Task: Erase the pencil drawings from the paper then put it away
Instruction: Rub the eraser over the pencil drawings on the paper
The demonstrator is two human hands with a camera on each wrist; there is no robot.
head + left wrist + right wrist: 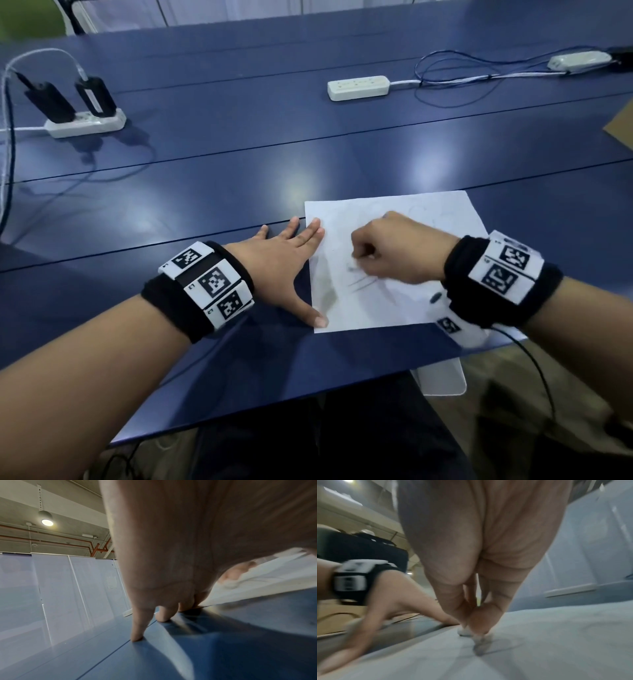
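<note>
A white sheet of paper (pixel 404 274) with faint pencil lines (pixel 363 282) lies on the blue table near its front edge. My left hand (pixel 291 260) lies flat and spread, with fingertips and thumb pressing the paper's left edge. My right hand (pixel 387 250) is curled over the middle of the sheet and pinches a small white eraser (pixel 464 632), whose tip touches the paper (pixel 556 642). In the head view the eraser is hidden under the fingers. The left wrist view shows my straight fingers (pixel 137 632) on the table and the paper's edge (pixel 257 591).
The blue table (pixel 239 192) carries a white power strip (pixel 358 87) at the back centre, another with black adapters (pixel 85 120) at the back left, and a third (pixel 579 61) at the back right with cables. Brown cardboard (pixel 621 125) sits at the right edge.
</note>
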